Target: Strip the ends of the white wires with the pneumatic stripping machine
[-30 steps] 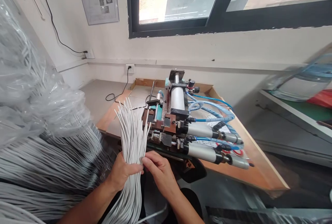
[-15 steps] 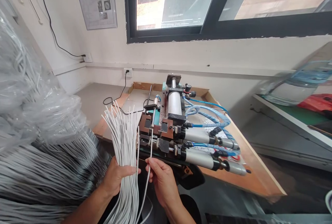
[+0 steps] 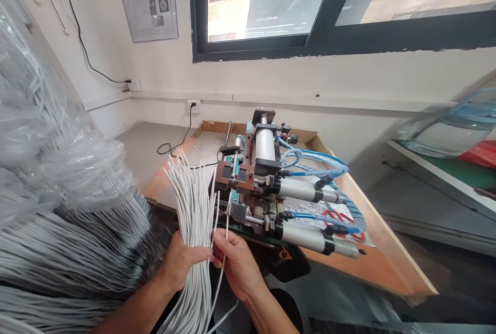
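Observation:
My left hand point(image 3: 182, 261) is wrapped round a thick bundle of white cables point(image 3: 196, 220), their cut ends fanning upward. Close beside it, my right hand point(image 3: 236, 261) has thumb and fingers pinched on a single white cable point(image 3: 227, 225) that runs up to the machine. Its upper tip stands at the front jaw point(image 3: 237, 212) of a pneumatic wire-stripping machine point(image 3: 265, 143). Another cable point(image 3: 217, 205) at the bundle's right edge rises next to my right fingertips; whether they touch it I cannot tell. Behind the front jaw sits the brown jaw block point(image 3: 232, 175).
Two silver air cylinders point(image 3: 302, 235) jut to the right, with blue hoses point(image 3: 333, 161) behind. Red-handled scissors point(image 3: 341, 218) lie among white scraps on the wooden bench point(image 3: 403, 277). Heaped grey cables point(image 3: 77, 251) and plastic wrapping point(image 3: 89, 169) fill the left side.
The brown jaw block has slid back from the front jaw, widening the gap, and its dark plates have come together. My right hand has moved left toward the bundle.

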Demonstrator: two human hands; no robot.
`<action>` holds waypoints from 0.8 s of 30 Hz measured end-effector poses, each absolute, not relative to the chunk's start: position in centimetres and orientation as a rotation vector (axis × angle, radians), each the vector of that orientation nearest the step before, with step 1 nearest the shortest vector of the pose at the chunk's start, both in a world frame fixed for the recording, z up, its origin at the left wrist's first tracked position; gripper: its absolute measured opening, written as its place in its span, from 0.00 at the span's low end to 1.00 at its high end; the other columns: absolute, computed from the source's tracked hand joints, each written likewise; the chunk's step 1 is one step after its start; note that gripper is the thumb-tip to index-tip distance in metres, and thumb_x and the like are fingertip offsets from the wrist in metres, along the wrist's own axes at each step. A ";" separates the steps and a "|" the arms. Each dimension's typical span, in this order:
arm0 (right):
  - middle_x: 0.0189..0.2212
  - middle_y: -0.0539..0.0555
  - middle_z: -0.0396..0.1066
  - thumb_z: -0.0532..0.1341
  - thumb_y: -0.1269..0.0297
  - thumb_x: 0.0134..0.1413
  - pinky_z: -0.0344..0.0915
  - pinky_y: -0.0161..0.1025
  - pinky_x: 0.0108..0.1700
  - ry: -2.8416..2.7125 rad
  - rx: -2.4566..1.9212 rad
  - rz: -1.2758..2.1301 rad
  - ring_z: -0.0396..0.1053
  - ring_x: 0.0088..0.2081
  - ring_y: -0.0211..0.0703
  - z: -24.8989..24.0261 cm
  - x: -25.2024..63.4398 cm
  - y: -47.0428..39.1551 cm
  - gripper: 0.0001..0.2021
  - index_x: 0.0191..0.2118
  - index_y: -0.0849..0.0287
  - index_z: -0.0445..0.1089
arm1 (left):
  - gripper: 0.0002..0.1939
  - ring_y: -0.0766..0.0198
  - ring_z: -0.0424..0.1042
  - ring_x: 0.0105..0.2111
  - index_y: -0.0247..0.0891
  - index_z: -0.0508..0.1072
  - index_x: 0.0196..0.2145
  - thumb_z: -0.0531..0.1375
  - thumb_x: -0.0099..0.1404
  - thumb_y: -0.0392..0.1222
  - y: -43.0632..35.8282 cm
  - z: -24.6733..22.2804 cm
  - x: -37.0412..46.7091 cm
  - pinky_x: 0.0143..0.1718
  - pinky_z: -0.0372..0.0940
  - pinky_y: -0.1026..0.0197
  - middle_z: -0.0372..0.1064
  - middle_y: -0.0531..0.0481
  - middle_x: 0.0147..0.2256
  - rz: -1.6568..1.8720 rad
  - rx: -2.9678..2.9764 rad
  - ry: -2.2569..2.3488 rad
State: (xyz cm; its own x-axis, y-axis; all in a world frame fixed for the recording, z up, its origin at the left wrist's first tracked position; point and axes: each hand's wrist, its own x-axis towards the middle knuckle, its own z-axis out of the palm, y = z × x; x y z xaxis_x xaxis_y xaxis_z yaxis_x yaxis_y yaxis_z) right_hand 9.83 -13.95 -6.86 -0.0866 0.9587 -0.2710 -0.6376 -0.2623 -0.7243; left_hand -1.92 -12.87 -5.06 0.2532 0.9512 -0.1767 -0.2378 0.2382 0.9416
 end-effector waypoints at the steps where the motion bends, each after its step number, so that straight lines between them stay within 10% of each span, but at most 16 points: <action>1: 0.12 0.44 0.54 0.67 0.56 0.35 0.44 0.28 0.18 -0.524 -0.892 1.627 0.50 0.16 0.28 -6.8 9.7 -14.1 0.15 0.24 0.64 0.71 | 0.09 0.62 0.68 0.21 0.32 0.74 0.25 0.60 0.41 0.27 -12.9 -5.0 -1.9 0.25 0.64 0.61 0.70 0.51 0.19 1.007 0.979 0.934; 24: 0.13 0.45 0.57 0.69 0.59 0.33 0.49 0.26 0.17 -0.329 -0.810 1.679 0.53 0.16 0.28 -6.9 9.7 -13.6 0.14 0.21 0.65 0.68 | 0.07 0.62 0.68 0.20 0.31 0.73 0.24 0.62 0.42 0.30 -12.1 -4.4 -1.5 0.23 0.63 0.61 0.71 0.50 0.20 0.979 0.907 0.966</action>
